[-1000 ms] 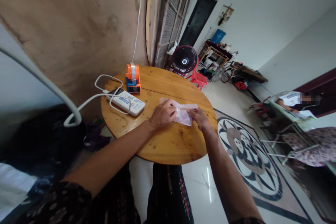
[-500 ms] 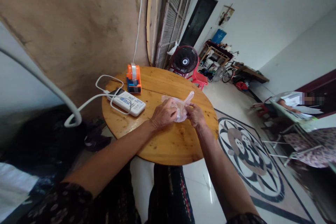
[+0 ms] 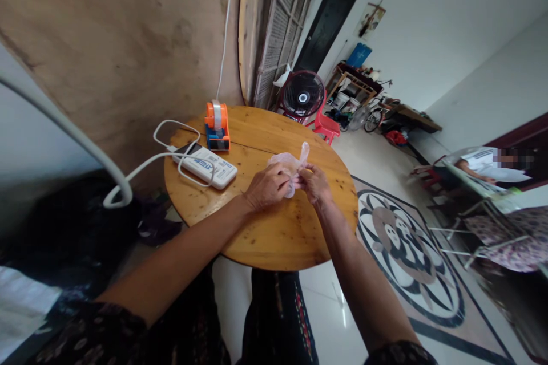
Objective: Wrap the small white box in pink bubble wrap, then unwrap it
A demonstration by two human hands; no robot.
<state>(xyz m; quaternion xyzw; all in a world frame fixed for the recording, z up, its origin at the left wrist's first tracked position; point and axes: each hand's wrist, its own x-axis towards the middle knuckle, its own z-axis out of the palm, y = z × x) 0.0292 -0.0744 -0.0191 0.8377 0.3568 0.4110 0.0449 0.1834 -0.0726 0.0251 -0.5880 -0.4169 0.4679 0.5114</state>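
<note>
Head view, only one available. Thin translucent plastic wrap (image 3: 282, 159) is located on the round wooden table (image 3: 274, 234), right of its middle, bunched between both hands. Left hand (image 3: 269, 185): fingers curled down, near side of the plastic gripped close to the tabletop. Right hand (image 3: 315, 182): gathered part pinched between thumb and fingers, with a loose twisted end poking up beyond the fingertips. Whether anything is enclosed cannot be told; fingers cover too much.

Handling, judged by look: very light, limp, no stiffness of its own. Probably slick and easily crumpled; could be torn if pulled hard at one spot. Best held by the gathered neck with a fingertip pinch, the body being pinned flat with the other hand. Loose edges should be avoided as grab points, since they'd likely be slid through.

Nearby: white power bank (image 3: 214, 168) with white cable (image 3: 197, 155) looped over it, left of the left hand. Orange-and-blue tape dispenser (image 3: 217, 125) is stood just behind it.
</note>
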